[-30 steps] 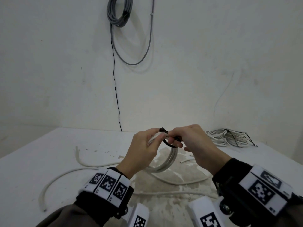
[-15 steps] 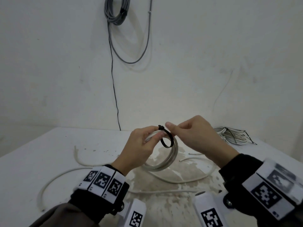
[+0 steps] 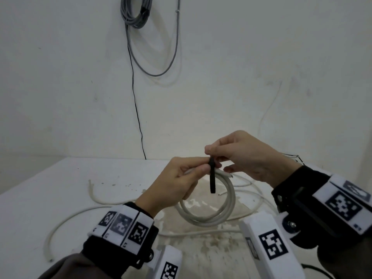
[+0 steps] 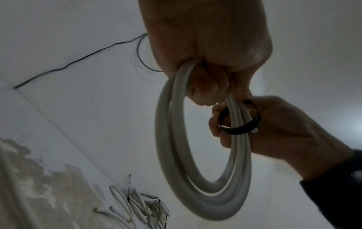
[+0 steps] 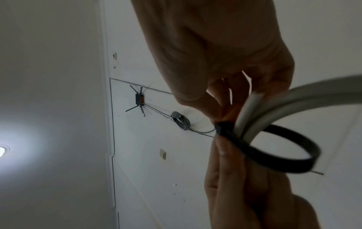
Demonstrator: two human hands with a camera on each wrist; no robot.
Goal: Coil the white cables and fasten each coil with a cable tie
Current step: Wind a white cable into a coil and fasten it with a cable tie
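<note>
A: What colour is the coil (image 3: 209, 214)?
B: Off-white, greyer where the turns overlap. The cable tie (image 3: 212, 178) looped round it is plain black.
A: And the loose cables (image 3: 66, 220) at eight o'clock of the coil?
B: White too, like the table (image 3: 40, 188), though the table has a patch of beige-brown stains (image 3: 201, 244) at six o'clock.
A: The wrists?
B: Black cuffs (image 3: 112, 248) carrying white bands (image 3: 122, 224) printed with black-and-white square marker patterns.
A: On the wall (image 3: 241, 67)?
B: The wall is white; at twelve o'clock hangs a grey cable bundle (image 3: 135, 13), with a thin black wire (image 3: 133, 93) running down.
</note>
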